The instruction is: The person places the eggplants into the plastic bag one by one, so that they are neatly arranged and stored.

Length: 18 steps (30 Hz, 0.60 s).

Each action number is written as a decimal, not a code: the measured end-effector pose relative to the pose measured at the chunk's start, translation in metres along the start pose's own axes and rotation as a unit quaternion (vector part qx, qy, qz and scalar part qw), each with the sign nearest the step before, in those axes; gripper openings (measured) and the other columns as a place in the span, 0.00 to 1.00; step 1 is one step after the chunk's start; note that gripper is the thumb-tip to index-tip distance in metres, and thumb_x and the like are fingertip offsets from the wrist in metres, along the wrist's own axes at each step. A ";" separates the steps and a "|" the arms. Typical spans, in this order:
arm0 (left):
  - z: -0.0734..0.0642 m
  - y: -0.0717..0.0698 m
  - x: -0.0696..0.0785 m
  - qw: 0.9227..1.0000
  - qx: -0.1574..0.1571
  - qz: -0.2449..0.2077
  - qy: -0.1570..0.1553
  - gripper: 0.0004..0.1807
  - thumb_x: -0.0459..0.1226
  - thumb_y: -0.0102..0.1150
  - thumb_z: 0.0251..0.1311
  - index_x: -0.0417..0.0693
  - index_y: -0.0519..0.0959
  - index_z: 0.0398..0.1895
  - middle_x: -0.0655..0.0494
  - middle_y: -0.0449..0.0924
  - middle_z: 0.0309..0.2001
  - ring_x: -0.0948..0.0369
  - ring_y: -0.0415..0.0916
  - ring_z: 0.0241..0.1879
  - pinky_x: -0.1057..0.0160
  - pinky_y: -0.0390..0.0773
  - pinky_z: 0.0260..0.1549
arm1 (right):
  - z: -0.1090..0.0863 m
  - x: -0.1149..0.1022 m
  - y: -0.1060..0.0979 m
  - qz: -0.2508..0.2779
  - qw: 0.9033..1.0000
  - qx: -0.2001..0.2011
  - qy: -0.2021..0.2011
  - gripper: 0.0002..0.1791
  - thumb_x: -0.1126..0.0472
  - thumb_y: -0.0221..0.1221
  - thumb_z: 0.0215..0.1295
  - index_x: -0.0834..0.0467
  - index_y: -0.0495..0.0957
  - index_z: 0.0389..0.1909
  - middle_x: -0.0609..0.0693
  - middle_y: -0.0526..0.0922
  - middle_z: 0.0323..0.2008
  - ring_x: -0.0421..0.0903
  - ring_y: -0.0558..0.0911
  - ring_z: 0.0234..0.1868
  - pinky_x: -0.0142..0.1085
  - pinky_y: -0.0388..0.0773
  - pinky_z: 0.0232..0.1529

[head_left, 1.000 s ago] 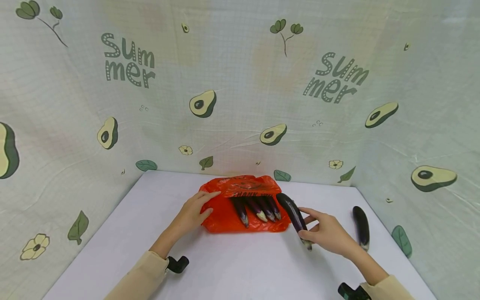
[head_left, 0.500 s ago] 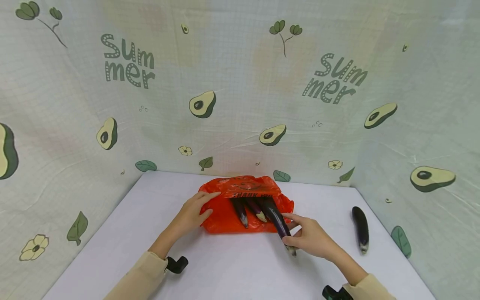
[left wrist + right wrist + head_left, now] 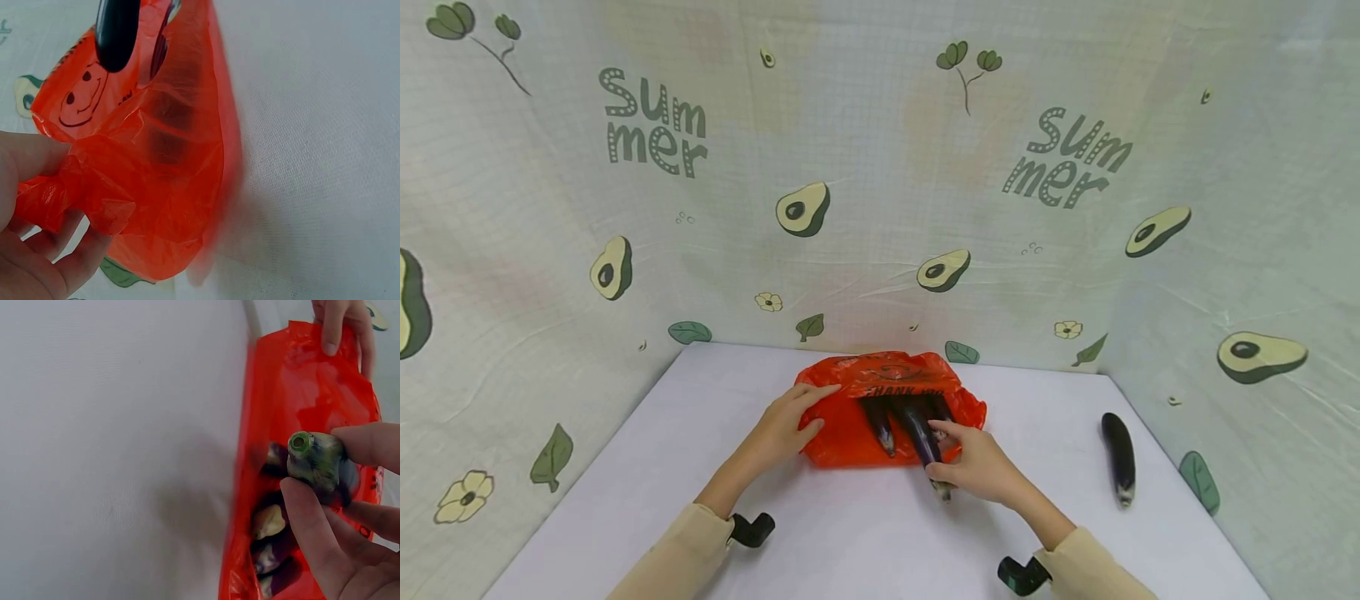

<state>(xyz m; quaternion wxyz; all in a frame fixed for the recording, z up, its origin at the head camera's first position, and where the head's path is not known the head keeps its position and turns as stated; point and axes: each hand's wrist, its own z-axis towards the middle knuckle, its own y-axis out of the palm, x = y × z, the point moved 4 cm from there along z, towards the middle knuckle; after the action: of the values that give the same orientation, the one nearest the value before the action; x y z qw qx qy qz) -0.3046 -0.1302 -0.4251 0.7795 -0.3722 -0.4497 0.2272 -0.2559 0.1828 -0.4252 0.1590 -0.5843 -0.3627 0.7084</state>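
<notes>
A red plastic bag lies on the table with its mouth facing me. My left hand grips the bag's left side, its thumb and fingers bunching the plastic in the left wrist view. Between the thumb and fingers of my right hand is an eggplant, pinched near its stem end. Its far end points into the bag's mouth, above the other eggplants. Several eggplants rest inside, one dark eggplant to the left and others partly hidden by the held one; their pale stem ends show in the right wrist view.
One more eggplant lies on the white table at the right, beyond my right hand. Printed cloth hangs as walls behind the table and along both sides.
My right hand has carried the eggplant leftward from the bag's right side to across its mouth. My left hand keeps its hold on the bag, almost unmoved.
</notes>
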 end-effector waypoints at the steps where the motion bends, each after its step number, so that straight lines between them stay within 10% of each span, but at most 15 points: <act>1: 0.000 0.000 0.000 1.000 0.001 0.000 0.001 0.35 0.30 0.70 0.67 0.59 0.74 0.76 0.55 0.78 0.57 0.56 0.77 0.50 0.57 0.86 0.51 | 0.003 -0.001 0.002 0.004 1.000 0.002 -0.001 0.38 0.59 0.76 0.61 0.62 0.74 0.72 0.55 0.85 0.44 0.45 0.80 0.30 0.33 0.81 0.26; 18: 0.000 0.002 0.000 1.000 0.006 -0.002 0.003 0.35 0.29 0.70 0.66 0.57 0.75 0.76 0.56 0.76 0.56 0.57 0.75 0.52 0.57 0.86 0.52 | 0.048 -0.012 0.037 0.013 0.999 0.043 0.001 0.38 0.59 0.75 0.63 0.64 0.74 0.72 0.58 0.88 0.47 0.53 0.85 0.48 0.42 0.89 0.41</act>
<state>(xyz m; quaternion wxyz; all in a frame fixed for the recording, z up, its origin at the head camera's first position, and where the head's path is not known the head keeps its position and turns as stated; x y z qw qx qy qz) -0.3049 -0.1295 -0.4266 0.7833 -0.3679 -0.4466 0.2273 -0.2907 0.1335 -0.4400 0.1750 -0.5821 -0.3240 0.7249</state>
